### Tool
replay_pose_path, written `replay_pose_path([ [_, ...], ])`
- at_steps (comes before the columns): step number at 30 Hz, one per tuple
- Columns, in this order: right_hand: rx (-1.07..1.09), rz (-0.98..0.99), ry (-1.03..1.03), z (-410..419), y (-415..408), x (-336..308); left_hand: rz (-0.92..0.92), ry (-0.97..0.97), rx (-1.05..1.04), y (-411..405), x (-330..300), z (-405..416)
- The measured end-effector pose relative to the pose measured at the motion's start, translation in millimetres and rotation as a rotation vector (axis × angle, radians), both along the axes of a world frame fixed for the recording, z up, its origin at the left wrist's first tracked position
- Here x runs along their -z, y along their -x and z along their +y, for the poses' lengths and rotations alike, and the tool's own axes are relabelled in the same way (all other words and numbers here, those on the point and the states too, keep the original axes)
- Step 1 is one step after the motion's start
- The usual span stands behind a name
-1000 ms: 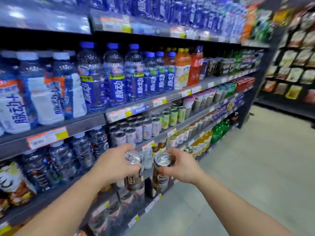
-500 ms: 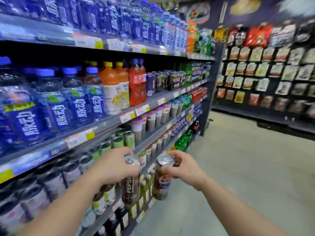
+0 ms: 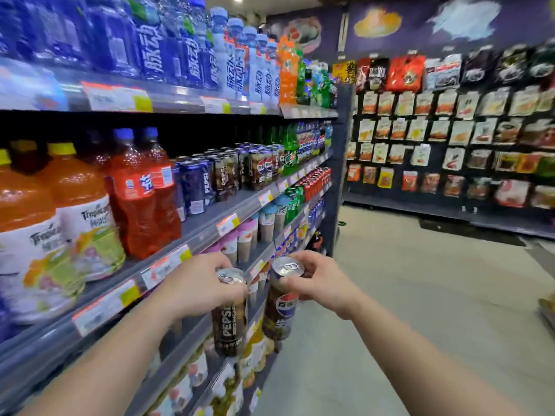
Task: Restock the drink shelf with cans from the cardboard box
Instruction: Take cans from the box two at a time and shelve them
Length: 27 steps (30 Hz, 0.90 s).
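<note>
Drink shelf (image 3: pixel 192 235) on left, full of bottles + cans; orange juice bottles (image 3: pixel 69 217) far left, red bottle (image 3: pixel 135 193) next, row of dark cans (image 3: pixel 228 172) after; left hand (image 3: pixel 195 286) curls fingers round top of black Pepsi can (image 3: pixel 229 322), can upright, hangs below fingers; right hand (image 3: pixel 318 280) pinches rim of 2nd can (image 3: pixel 280 307), thumb on near side; cans just beside each other, in front of shelf edge; snack wall (image 3: pixel 450 130) far right.
</note>
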State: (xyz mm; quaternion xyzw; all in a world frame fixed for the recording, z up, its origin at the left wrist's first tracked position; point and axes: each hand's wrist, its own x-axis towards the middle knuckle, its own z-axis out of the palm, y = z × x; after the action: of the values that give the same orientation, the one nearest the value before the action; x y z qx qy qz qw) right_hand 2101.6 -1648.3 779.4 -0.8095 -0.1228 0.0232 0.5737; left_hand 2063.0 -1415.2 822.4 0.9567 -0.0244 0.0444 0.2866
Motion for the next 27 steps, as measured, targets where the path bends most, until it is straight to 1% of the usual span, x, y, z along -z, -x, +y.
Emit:
replay_pose_path([
  [7, -0.099, -0.073, 0.054, -50, -138, -13, -0.022, -0.001, -0.118, -103, -5, -51],
  [14, -0.248, -0.073, 0.095, -89, -254, -36, -0.062, 0.040, -0.298, -178, -18, -98],
  [16, -0.265, -0.091, 0.093, -89, -276, -41, -0.057, 0.029, -0.329, -191, -27, -102],
  [20, -0.313, -0.067, 0.054, -75, -322, -54, -0.105, 0.042, -0.379, -224, -47, -95],
  [24, -0.348, -0.116, 0.044, -47, -363, -77, -0.230, 0.029, -0.440, -258, -75, -83],
  [27, -0.365, -0.147, 0.015, -23, -390, -95, -0.266, 0.021, -0.467, -287, -94, -66],
])
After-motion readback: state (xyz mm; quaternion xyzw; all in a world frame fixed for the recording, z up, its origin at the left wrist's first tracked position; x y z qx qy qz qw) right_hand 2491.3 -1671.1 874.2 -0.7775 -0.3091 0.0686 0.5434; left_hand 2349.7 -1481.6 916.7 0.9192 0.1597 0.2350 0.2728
